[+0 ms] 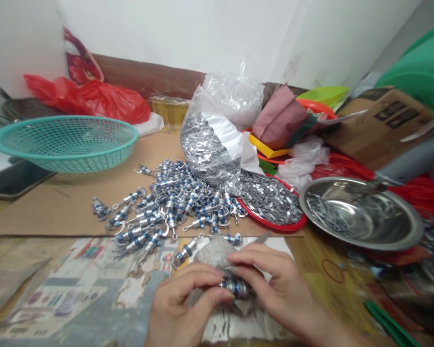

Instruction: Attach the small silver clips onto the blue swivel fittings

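Near the bottom centre, my left hand (188,301) has its thumb and fingers pinched on the left end of a blue and silver metal fitting (236,287). My right hand (275,282) closes over the right side of the same fitting, its fingertips meeting a thin grey piece whose shape is blurred. A grey stone-like block (214,250) lies just beyond the fingers. Past it spreads a heap of similar blue and silver fittings (169,193) with hooks and rings. One fitting (188,250) lies apart, left of the block.
A clear bag of small metal clips (206,149) leans behind the heap, beside a red tray (303,223) of clips. At right stands a steel bowl (401,236); at left, a turquoise basket (65,156). Red bags (104,101) and a cardboard box (379,130) sit farther back.
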`<state>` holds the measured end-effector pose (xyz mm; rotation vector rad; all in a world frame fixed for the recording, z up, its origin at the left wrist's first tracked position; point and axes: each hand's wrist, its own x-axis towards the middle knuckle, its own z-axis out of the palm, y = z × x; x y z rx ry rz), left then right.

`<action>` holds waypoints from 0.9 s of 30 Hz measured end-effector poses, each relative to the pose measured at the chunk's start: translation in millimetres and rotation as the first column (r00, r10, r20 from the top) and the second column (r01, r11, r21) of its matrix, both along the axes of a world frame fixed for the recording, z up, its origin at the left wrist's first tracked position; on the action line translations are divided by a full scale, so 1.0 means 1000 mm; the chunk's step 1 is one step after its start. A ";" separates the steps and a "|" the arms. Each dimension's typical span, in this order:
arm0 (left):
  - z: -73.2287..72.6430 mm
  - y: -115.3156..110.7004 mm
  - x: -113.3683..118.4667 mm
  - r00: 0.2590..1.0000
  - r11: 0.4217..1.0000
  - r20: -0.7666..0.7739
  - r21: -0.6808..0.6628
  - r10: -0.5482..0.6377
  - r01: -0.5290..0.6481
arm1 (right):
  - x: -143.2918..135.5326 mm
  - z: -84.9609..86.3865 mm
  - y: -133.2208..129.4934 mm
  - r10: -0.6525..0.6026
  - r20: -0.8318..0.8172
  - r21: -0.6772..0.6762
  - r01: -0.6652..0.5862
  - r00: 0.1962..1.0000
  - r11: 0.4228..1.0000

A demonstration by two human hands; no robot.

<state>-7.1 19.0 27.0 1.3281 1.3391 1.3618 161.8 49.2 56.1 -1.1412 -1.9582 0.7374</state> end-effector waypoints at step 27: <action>0.022 -0.011 -0.035 0.974 0.976 -0.161 0.119 -0.160 0.180 | -0.024 -0.028 -0.020 0.050 0.125 0.800 -0.131 0.991 0.586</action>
